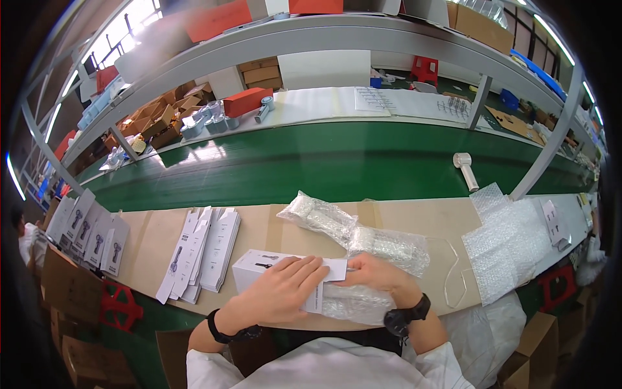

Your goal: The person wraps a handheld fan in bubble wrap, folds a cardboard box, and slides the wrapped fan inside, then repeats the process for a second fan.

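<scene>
A white carton (249,266) with a printed picture lies on the near table edge, its end flaps open to the right. My left hand (285,285) rests on it with fingers stretched over the top; its thumb is hidden. My right hand (379,275) is closed at the open end, with the white flap (335,270) at its fingertips. A bubble-wrapped bundle (356,305) lies under my right hand, against the carton's open end; how far it reaches inside is hidden. Just beyond, two more bubble-wrapped bundles (317,216) (389,245) lie end to end.
Flat white cartons (204,253) are stacked left of my hands, and standing cartons (91,230) fill the far left. Bubble-wrap sheets (505,240) cover the right side. A white handheld device (465,172) lies on the green belt (291,162), below a grey shelf frame (324,32).
</scene>
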The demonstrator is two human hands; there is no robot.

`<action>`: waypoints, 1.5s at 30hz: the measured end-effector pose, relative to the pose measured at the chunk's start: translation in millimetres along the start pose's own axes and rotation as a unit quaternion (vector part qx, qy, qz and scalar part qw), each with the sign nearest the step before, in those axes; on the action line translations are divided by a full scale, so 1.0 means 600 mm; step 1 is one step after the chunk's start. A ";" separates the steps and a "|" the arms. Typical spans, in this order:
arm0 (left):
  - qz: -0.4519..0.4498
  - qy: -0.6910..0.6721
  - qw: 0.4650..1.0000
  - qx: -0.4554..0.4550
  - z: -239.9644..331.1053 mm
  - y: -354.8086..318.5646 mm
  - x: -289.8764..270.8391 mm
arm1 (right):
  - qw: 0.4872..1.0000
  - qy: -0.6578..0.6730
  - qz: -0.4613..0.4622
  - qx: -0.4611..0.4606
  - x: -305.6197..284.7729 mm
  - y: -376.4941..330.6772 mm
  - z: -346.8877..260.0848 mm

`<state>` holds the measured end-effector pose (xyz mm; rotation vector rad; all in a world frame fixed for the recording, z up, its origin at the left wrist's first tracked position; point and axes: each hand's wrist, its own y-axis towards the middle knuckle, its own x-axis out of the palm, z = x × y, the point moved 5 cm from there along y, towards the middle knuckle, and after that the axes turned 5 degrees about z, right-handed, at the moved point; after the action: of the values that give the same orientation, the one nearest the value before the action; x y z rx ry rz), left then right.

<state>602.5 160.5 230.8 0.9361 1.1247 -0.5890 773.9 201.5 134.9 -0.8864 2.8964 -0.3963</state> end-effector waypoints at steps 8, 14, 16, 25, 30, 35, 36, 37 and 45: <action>0.118 -0.059 0.986 -0.101 -0.051 -0.018 -0.010 | 0.919 -0.011 0.360 -0.157 -0.025 -0.056 -0.046; 0.125 -0.123 0.983 -0.061 -0.042 0.018 0.023 | 0.936 -0.074 0.232 -0.255 0.031 -0.069 -0.081; 0.174 -0.150 0.969 -0.087 -0.078 0.015 0.028 | 0.919 -0.020 0.294 -0.261 0.001 -0.092 -0.091; 0.445 -0.075 0.844 -0.289 -0.501 0.131 0.015 | 0.667 -0.208 0.706 -0.116 -0.190 -0.287 0.061; 0.457 -0.056 0.801 -0.382 -0.646 0.155 0.092 | 0.294 -0.519 0.791 0.135 -0.241 -0.401 0.119; 0.346 0.067 0.822 -0.448 -0.804 0.122 0.258 | 0.472 -0.407 0.767 0.152 -0.298 -0.401 0.213; 0.357 0.073 0.798 -0.480 -0.824 0.109 0.270 | 0.484 -0.391 0.774 0.116 -0.298 -0.397 0.214; 0.358 0.069 0.799 -0.479 -0.845 0.108 0.278 | 0.497 -0.374 0.779 0.080 -0.299 -0.397 0.213; 0.219 -0.084 0.929 -0.285 -0.571 0.127 0.143 | 0.318 -0.345 0.861 -0.198 -0.204 -0.397 0.058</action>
<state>525.7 498.5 129.3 0.5813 0.8233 0.0354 1008.7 72.4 167.0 1.6981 1.4245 0.7191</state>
